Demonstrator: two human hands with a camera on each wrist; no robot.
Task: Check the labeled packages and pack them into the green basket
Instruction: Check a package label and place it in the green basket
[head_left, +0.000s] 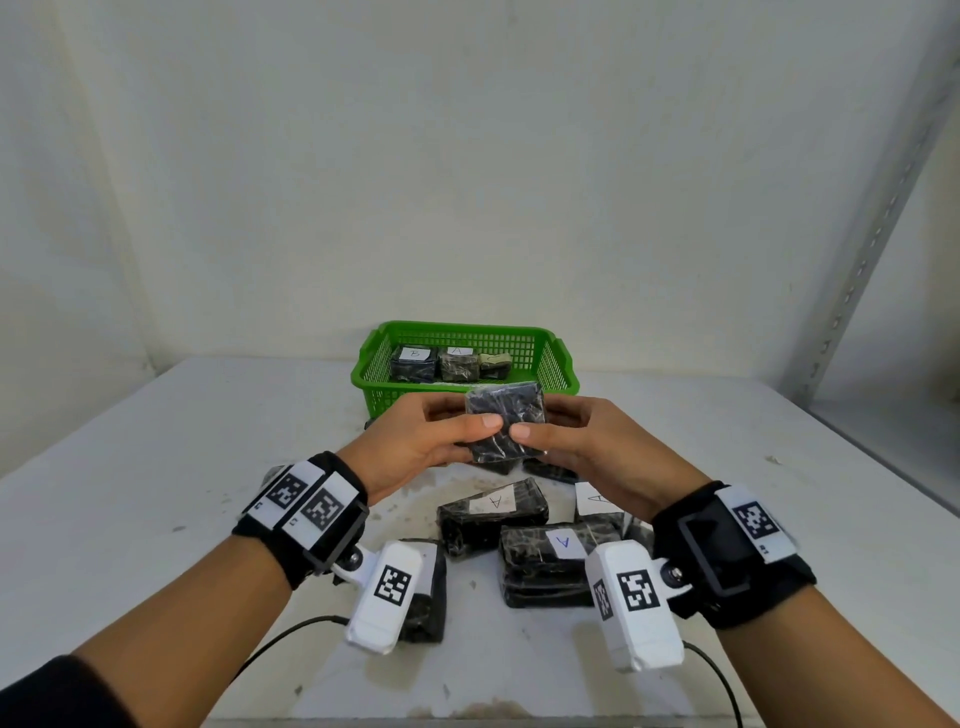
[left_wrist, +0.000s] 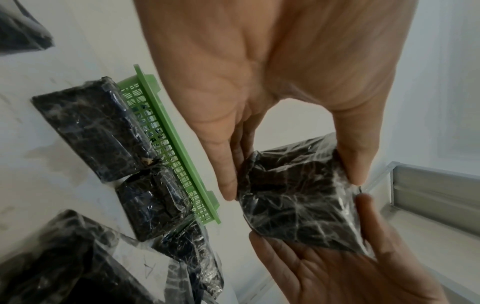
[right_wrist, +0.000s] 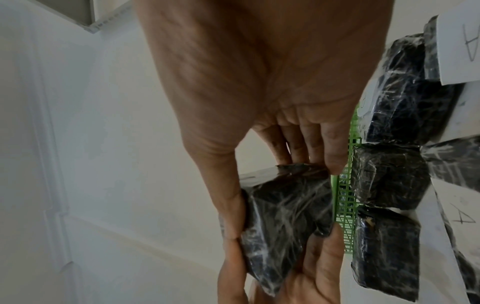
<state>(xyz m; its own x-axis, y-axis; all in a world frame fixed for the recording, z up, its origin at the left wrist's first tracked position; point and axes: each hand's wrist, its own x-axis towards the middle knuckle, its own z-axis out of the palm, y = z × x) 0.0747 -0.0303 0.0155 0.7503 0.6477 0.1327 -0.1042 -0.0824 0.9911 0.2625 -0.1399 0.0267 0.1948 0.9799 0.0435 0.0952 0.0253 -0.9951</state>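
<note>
Above the table (head_left: 156, 467), we hold a package (head_left: 505, 422) in both hands, just near of the basket (head_left: 563, 376).
Head view: left hand (head_left: 415, 441) and right hand (head_left: 587, 447) pinch it, no label showing, likely turning it to check. Wrist views: fingers (left_wrist: 226, 164) clamp its edges.

One green basket (head_left: 545, 364) holds three wrapped packages (head_left: 414, 362). One package (head_left: 505, 421) is held up by two hands (head_left: 415, 441). At least five more packages (head_left: 493, 514) lie on one table (head_left: 156, 467).
</note>
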